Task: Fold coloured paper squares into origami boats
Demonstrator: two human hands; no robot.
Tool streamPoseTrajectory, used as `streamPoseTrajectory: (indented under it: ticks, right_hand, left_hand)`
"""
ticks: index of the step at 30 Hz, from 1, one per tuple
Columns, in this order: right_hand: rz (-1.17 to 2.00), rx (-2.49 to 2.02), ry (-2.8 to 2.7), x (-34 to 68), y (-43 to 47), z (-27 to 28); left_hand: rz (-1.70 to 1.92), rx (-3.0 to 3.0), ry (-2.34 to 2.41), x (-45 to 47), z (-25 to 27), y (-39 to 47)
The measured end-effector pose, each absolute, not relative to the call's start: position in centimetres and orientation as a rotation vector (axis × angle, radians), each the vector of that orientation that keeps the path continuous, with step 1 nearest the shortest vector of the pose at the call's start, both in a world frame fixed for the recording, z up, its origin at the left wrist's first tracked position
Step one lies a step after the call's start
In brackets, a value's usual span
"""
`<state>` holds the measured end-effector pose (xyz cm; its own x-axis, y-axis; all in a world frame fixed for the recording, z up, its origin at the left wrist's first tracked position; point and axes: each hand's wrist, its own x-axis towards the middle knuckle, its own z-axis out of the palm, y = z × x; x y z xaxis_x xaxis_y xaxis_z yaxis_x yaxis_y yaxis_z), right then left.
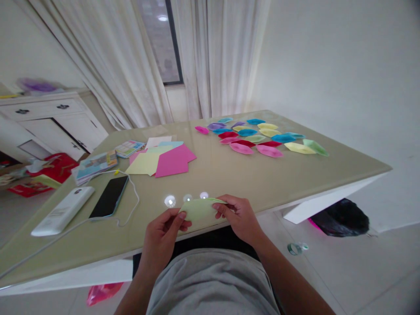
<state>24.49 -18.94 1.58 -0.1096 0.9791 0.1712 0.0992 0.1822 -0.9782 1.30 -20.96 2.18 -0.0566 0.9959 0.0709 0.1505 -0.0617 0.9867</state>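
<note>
A pale green sheet of folded paper (199,211) is held over the table's front edge. My left hand (164,229) pinches its left end between thumb and fingers. At the other end, my right hand (236,216) grips the paper's upper right corner, where layers show along the top edge. Beyond my hands, on the left, lies a loose stack of coloured paper sheets (173,161) in pink, yellow, blue and white. Several folded paper boats (269,151) in many colours sit in rows at the back right of the table.
On the table (210,175) at left are a black phone (110,197), a white power bank (62,211), a white cable (136,197) and booklets (96,165). A black plastic bag (343,218) and a roll of clear tape (294,249) lie on the floor at right.
</note>
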Motion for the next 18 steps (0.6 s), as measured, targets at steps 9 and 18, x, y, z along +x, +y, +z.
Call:
streamPoseTrajectory:
  ticks: [9, 18]
  right_hand:
    - [1.168, -1.156, -1.355, 23.7, -18.6, 1.0]
    - [1.16, -1.145, -1.357, 23.9, -18.5, 0.2]
  left_hand:
    - [1.269, 1.361, 1.339, 1.2, 1.9, -20.6]
    - [1.269, 1.443, 1.366, 1.4, 1.7, -21.0]
